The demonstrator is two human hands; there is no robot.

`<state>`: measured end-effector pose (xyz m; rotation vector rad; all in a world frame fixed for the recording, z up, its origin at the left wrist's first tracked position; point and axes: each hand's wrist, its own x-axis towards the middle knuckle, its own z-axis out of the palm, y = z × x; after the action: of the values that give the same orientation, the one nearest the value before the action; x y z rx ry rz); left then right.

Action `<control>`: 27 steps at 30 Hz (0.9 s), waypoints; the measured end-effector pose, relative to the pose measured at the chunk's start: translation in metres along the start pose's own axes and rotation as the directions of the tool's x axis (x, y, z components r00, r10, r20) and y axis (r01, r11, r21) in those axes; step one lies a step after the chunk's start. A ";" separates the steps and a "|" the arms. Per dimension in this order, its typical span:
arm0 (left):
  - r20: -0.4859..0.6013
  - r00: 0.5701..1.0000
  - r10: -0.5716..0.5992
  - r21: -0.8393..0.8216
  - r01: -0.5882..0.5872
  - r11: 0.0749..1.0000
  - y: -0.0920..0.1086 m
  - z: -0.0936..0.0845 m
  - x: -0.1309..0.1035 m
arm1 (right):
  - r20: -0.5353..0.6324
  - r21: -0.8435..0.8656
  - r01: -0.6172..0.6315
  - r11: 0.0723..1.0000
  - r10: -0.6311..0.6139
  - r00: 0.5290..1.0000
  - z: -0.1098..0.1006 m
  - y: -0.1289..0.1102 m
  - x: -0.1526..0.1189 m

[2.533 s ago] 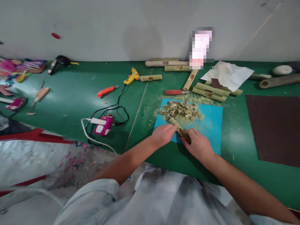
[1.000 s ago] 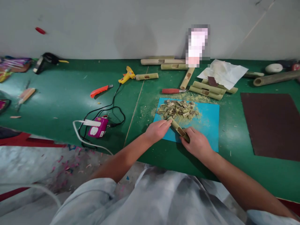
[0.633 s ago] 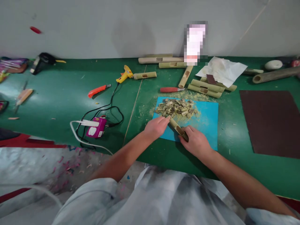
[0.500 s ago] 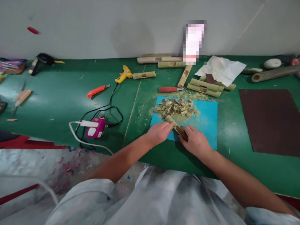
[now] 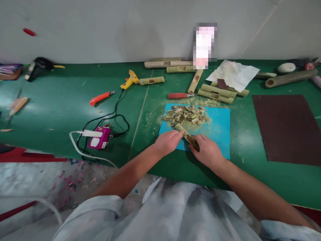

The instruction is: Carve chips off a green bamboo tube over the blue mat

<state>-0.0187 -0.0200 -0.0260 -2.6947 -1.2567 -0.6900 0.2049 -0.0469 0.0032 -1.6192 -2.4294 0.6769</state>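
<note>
A short bamboo tube (image 5: 187, 135) with a notch cut in its side lies slantwise between my hands, over a blue sheet (image 5: 218, 134). My left hand (image 5: 168, 142) is closed at the tube's upper left part, its fingers pressed along it. The lower right end is gripped by my right hand (image 5: 206, 149), which partly hides it. Just beyond the tube, a heap of bamboo chips (image 5: 187, 114) and pale dust covers the back of the sheet. Behind the heap lies a red-handled carving knife (image 5: 181, 95).
Several notched bamboo tubes (image 5: 215, 96) lie at the back, near white paper (image 5: 232, 75). A dark brown sheet (image 5: 288, 127) is on the right. To the left are a yellow glue gun (image 5: 129, 79), an orange utility knife (image 5: 101, 98) and a purple power adapter (image 5: 99, 137) with cords.
The whole view has shifted slightly, so things appear a little further left. Both hands keep their hold on the bamboo tube, with hardly any movement.
</note>
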 end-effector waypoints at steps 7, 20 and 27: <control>0.004 1.000 0.011 0.018 -0.011 1.000 0.004 -0.002 0.003 | 0.018 -0.008 -0.012 1.000 0.012 1.000 -0.001 0.000 0.000; 0.015 1.000 0.007 -0.017 -0.006 1.000 0.006 0.003 0.003 | 0.010 0.003 -0.001 1.000 0.000 1.000 -0.001 0.000 0.000; 0.008 0.999 -0.049 -0.041 0.050 0.998 0.011 0.001 -0.002 | 0.011 0.001 0.000 1.000 0.000 1.000 0.000 0.000 0.000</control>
<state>-0.0112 -0.0282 -0.0269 -2.7093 -1.3297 -0.7212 0.2049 -0.0464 0.0030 -1.6193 -2.4364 0.6880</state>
